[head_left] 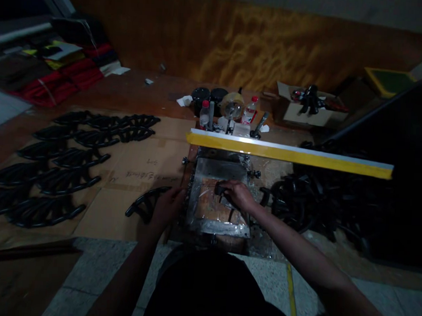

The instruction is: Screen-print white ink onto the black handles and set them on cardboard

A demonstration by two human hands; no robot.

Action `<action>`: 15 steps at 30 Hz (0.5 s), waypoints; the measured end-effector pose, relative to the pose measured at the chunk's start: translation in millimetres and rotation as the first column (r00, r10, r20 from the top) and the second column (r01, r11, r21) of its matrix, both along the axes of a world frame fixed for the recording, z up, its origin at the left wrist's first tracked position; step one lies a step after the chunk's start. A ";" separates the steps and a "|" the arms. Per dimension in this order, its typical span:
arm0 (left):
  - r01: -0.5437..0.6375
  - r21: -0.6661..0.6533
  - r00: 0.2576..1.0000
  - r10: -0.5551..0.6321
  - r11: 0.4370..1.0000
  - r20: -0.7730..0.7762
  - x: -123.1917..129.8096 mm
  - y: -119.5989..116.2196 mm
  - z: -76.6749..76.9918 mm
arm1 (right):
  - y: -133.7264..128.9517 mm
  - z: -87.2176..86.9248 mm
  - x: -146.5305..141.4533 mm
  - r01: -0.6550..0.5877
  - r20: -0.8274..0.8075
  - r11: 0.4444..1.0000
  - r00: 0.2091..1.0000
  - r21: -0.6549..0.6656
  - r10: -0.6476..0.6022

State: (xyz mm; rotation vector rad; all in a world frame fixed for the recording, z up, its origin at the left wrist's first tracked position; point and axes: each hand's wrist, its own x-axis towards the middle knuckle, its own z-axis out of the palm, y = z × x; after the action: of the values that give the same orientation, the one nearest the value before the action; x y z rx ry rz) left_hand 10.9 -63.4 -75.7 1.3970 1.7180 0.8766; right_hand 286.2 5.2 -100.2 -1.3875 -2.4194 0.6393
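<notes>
My right hand (238,194) is closed on a small black block (220,188) above the flat metal plate (198,223) of a press-like fixture. A brown sheet (208,202) lies within the plate's frame. My left hand (168,206) is beside the fixture's left edge, next to a curved black slatted part (145,204) on the cardboard; its fingers are too dark to make out, as is whether it touches that part. Rows of similar black parts (57,211) lie at the left.
A yellow and silver bar (289,153) spans above the fixture's back. Bottles (249,111), black jars (200,101) and a tape roll (232,105) stand behind. A pile of black pieces (297,200) lies right; a carton (305,115) sits back right.
</notes>
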 end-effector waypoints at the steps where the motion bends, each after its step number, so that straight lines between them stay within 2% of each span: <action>1: 0.002 0.011 1.000 -0.002 1.000 0.005 -0.5 3.7 1.3 | -4.5 -4.8 2.0 -0.028 0.013 1.000 1.000 0.004 0.028; 4: -0.016 0.092 0.998 0.010 0.996 0.065 3.8 22.4 20.6 | -17.7 -19.4 1.4 -0.120 0.057 0.991 0.991 0.049 0.118; 8: -0.121 0.268 0.957 0.042 0.956 0.286 29.4 58.3 77.2 | -33.5 -31.7 -7.5 -0.034 0.116 0.981 0.993 0.191 0.011; 11: -0.121 0.336 0.894 -0.045 0.934 0.445 51.7 75.9 109.7 | -42.6 -30.1 -5.4 0.000 0.118 0.974 0.993 0.225 -0.027; 13: -0.090 0.336 0.879 -0.084 0.938 0.469 58.6 75.9 115.4 | -43.9 -22.4 11.0 0.055 0.082 0.978 0.994 0.200 -0.073; 15: -0.065 0.318 0.905 -0.078 0.946 0.419 56.5 65.3 108.6 | -39.2 -10.0 41.7 0.202 0.016 0.969 0.978 0.141 -0.207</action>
State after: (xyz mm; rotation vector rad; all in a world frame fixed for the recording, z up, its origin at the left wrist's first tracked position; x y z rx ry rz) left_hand 67.4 1.9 32.9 1.2882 1.2701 1.3984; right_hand 328.0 -34.0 -110.2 -1.5701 -2.2547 0.3934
